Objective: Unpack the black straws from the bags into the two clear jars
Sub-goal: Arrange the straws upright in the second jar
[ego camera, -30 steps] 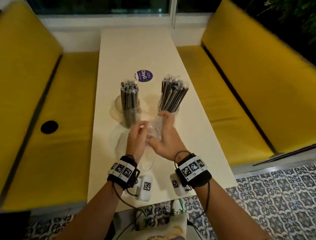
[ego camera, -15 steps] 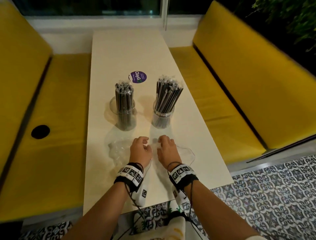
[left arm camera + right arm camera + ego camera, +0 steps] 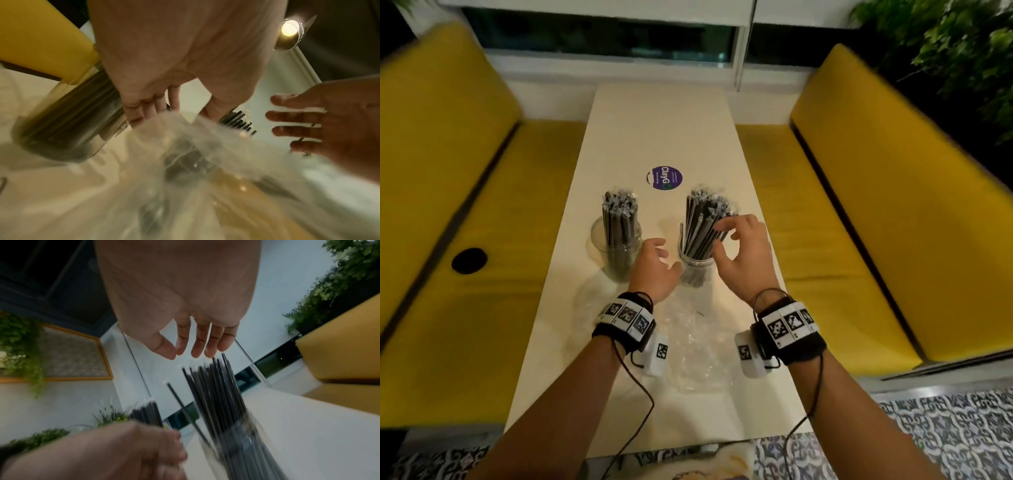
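Two clear jars stand mid-table, both packed with upright black straws: the left jar [image 3: 616, 255] and the right jar [image 3: 695, 272]. My left hand [image 3: 667, 257] hovers between them with fingers loosely curled and nothing in it, its thumb close to the right jar. My right hand [image 3: 717, 238] is spread beside the right jar's straws [image 3: 705, 219]. In the right wrist view its fingertips [image 3: 205, 352] hang just above the straw tips [image 3: 216, 386]. Empty clear bags [image 3: 695, 346] lie crumpled on the table under my wrists, and show blurred in the left wrist view [image 3: 185, 154].
A round purple sticker [image 3: 663, 177] lies on the cream table [image 3: 664, 130] beyond the jars. Yellow benches run along the left [image 3: 482, 240] and the right [image 3: 859, 222]. The left bench has a black hole [image 3: 469, 260]. Patterned floor tiles [image 3: 945, 428] show at the near right.
Both hands let go of the crumpled bag near the front of the table, then lifted and moved forward to the jars. The right hand's fingers have spread by the right jar's straws.
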### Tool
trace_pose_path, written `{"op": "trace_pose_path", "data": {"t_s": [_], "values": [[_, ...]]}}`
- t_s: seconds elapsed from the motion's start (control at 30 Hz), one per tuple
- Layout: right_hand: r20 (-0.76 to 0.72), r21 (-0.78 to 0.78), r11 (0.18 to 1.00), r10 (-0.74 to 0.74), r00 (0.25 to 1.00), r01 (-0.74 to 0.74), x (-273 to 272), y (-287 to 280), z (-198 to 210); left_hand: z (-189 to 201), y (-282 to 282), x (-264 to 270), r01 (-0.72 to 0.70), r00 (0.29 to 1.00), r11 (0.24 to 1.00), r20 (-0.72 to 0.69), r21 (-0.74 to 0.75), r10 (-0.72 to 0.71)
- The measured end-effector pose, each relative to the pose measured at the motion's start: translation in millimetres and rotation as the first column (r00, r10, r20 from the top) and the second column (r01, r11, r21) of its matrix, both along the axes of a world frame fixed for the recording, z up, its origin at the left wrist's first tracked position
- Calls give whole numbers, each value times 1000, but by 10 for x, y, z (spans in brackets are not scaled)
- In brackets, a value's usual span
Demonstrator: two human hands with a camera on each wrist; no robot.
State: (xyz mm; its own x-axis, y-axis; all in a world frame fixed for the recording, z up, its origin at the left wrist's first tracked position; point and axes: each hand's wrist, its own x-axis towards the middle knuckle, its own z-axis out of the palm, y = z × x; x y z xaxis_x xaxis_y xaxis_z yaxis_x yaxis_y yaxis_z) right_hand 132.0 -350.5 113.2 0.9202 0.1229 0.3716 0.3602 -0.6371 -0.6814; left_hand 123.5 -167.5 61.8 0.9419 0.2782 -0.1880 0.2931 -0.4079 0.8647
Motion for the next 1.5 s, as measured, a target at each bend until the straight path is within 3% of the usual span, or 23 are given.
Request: {"op": "trace_pose_path", "data": {"t_s": [0.13, 0.3, 0.4, 0.53, 0.6, 0.77, 0.83, 0.9, 1.0, 1.03, 1.1, 1.17, 1.23, 1.37, 1.5], "values": [[39, -28, 999, -25, 999, 26, 322, -80, 201, -46, -63, 201, 34, 997, 999, -69, 23, -32], [-47, -221, 975, -6, 999, -5, 461, -13, 170, -69, -187, 293, 122, 990, 989, -84, 80, -116], [-98, -246, 967, 38, 994, -61, 467, 96, 80, -198, -213, 339, 144, 989, 978, -57, 150, -137], [-185, -127, 983, 105, 977, -130, 451, 278, -50, -277, -231, 314, 176, 984, 973, -52, 149, -170], [-151, -95, 982, 148, 977, -164, 438, 359, -62, -331, -209, 299, 164, 986, 966, -47, 198, -157], [20, 100, 992, -75, 997, 73, 392, 331, -20, -362, -88, 304, 149, 988, 975, -57, 163, -142], [-23, -176, 983, -64, 998, 59, 324, 315, -54, -331, -70, 293, 213, 977, 954, -57, 212, -206], [-45, -403, 915, -61, 997, 38, 259, 304, -79, -373, -95, 358, 249, 969, 937, -57, 246, -242], [80, -302, 944, -115, 990, 134, 281, 283, 78, -612, 28, 542, 311, 943, 893, 12, 327, -333], [85, -290, 949, -104, 991, 124, 314, 285, 122, -653, 49, 578, 327, 935, 898, 39, 293, -353], [7, -328, 945, -14, 1000, 15, 382, 328, 155, -438, -43, 507, 319, 948, 948, 22, 1, -319], [-87, -318, 940, 100, 991, -122, 438, 398, 115, -374, -43, 462, 371, 927, 915, -4, 159, -375], [-66, -245, 954, 159, 985, -171, 463, 466, 72, -452, -46, 477, 274, 959, 960, -95, 64, -267], [66, 12, 999, -32, 997, 32, 450, 477, 49, -421, 3, 487, 280, 956, 957, -116, 73, -271], [68, -315, 934, -154, 986, 168, 386, 437, -10, -432, 27, 523, 284, 956, 956, -100, 71, -276]]}}
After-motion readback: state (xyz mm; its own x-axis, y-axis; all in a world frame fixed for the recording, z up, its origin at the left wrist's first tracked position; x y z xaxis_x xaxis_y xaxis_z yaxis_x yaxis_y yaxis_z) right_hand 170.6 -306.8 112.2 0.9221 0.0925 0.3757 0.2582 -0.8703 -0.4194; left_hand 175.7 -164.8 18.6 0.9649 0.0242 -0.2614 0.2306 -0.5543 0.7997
